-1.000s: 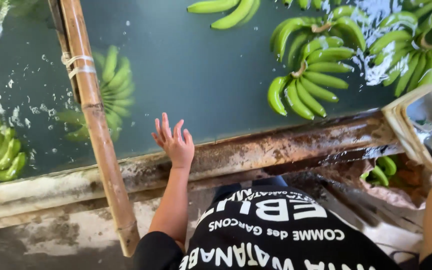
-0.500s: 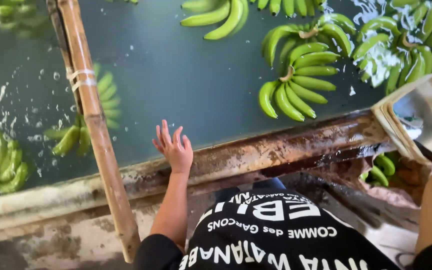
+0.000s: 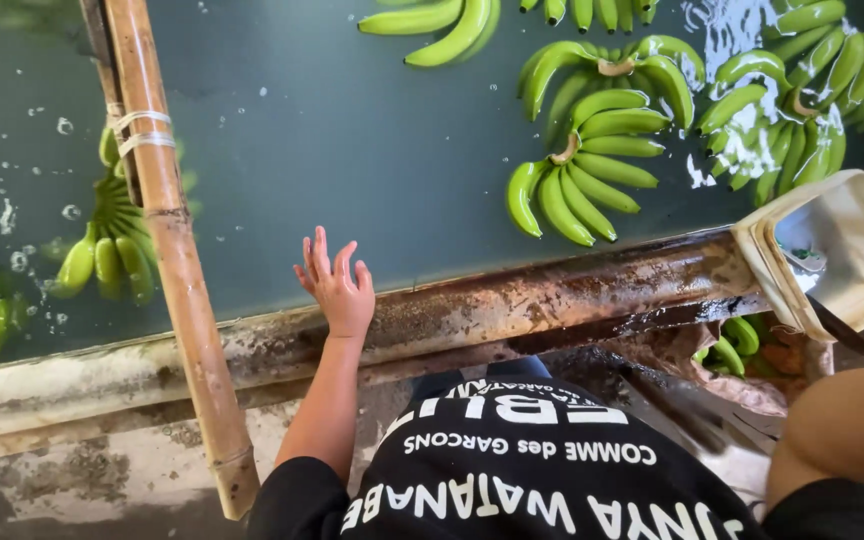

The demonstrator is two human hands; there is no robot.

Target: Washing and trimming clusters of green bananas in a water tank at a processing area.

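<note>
Head view: spread, empty left hand [image 3: 337, 285] well short of floating banana bunch [image 3: 577, 175].

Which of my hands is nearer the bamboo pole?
Left. The left hand is open over the tank rim, just right of the bamboo pole. The right hand is out of view; only its arm shows, far right.

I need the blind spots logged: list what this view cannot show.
- Right hand: only the forearm shows; the frame edge cuts it off.
- Left hand: palm side faces away.
- Bananas left of the bamboo pole: blurred under water.
- Bag contents: hidden by its rim.
</note>
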